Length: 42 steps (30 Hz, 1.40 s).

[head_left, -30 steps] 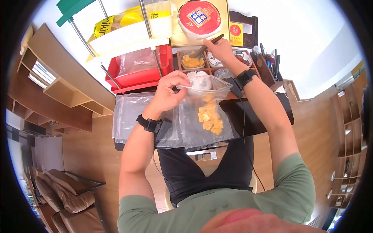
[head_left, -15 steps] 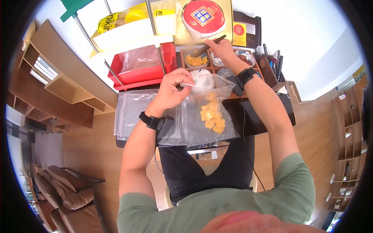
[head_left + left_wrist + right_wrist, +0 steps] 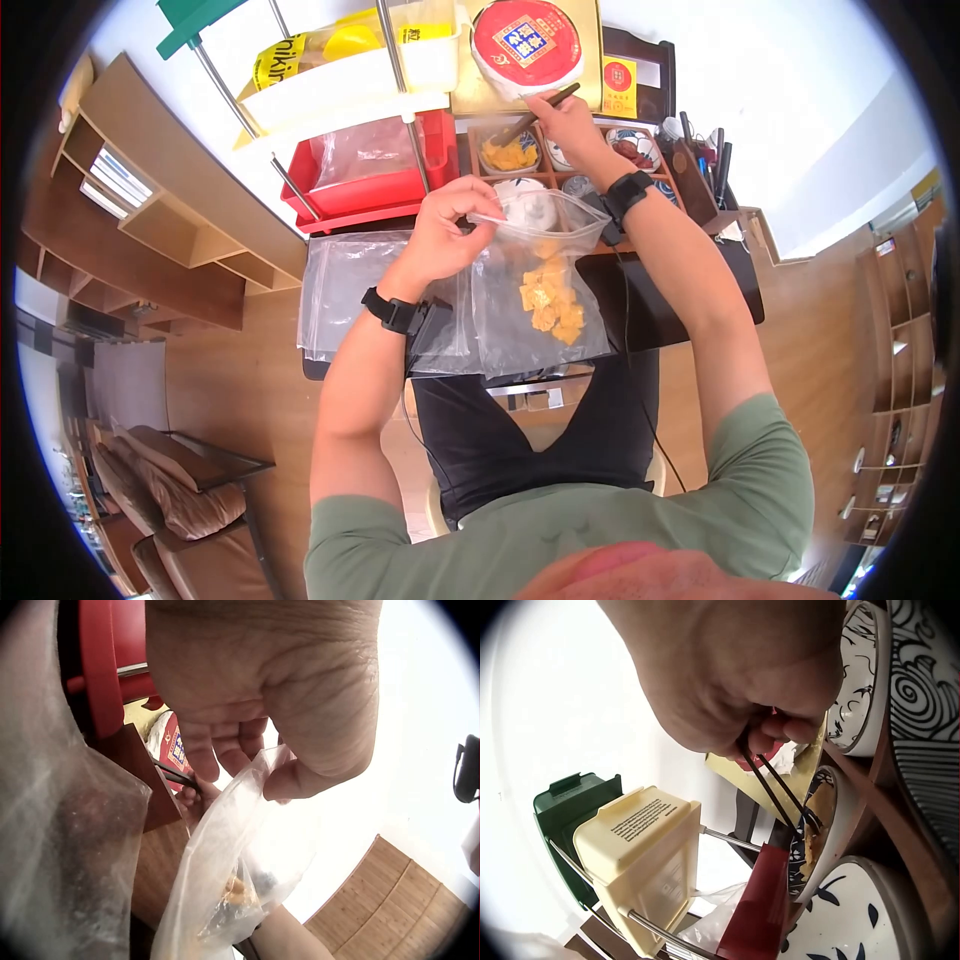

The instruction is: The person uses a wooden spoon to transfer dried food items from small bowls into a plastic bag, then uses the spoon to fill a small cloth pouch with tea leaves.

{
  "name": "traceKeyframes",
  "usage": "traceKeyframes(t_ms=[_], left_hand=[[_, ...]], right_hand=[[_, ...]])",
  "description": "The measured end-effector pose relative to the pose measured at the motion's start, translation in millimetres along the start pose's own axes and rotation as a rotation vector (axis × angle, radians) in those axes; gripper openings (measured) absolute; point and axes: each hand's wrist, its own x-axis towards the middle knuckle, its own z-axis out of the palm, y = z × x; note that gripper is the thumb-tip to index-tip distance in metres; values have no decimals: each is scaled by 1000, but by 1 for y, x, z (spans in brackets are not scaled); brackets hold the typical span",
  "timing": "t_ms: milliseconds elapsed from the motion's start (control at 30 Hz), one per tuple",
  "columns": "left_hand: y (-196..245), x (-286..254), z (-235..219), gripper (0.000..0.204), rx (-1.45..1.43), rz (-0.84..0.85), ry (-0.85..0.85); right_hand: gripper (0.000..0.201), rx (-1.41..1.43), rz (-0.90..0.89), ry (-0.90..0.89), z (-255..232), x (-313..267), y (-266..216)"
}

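Note:
My left hand pinches one edge of the mouth of a clear zip bag; the mouth gapes. Flat yellow pieces lie inside the bag. Up at the divided wooden box, my right hand grips dark slim tongs. The two tips reach down among more yellow pieces in a small patterned bowl. In the left wrist view, thumb and fingers hold the film of the bag from above. A white bowl shows partly behind the bag's mouth.
More clear bags lie flat at the left. A red bin and a cream bin stand on a rack behind them. A round red package is behind the box. A pen holder stands right of it.
The whole head view has shifted slightly to the right. Both hands keep their grips, and the tongs stay over the bowl of yellow pieces.

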Motion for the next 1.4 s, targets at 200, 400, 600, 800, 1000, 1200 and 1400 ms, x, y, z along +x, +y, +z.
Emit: traceKeyframes(t_ms=[200, 400, 600, 800, 1000, 1200, 1400], left_hand=[[0, -2, -1, 21, 17, -6, -7], [-1, -3, 1, 19, 12, 1, 1], [-3, -2, 0, 19, 25, -21, 4], [1, -1, 1, 19, 20, 0, 1], [1, -2, 2, 19, 11, 2, 4], [1, -1, 2, 18, -13, -3, 10], [0, -2, 1, 19, 4, -18, 8]], right_hand=[[30, 69, -127, 29, -11, 0, 0], [19, 498, -24, -43, -49, -39, -52], [14, 542, -50, -369, -89, -96, -72], [16, -180, -173, -359, -88, -130, -90], [20, -13, -194, -80, -77, -73, -82], [23, -505, -487, -14, -44, -39, -48], [25, -617, -536, -85, -37, -34, -50]])
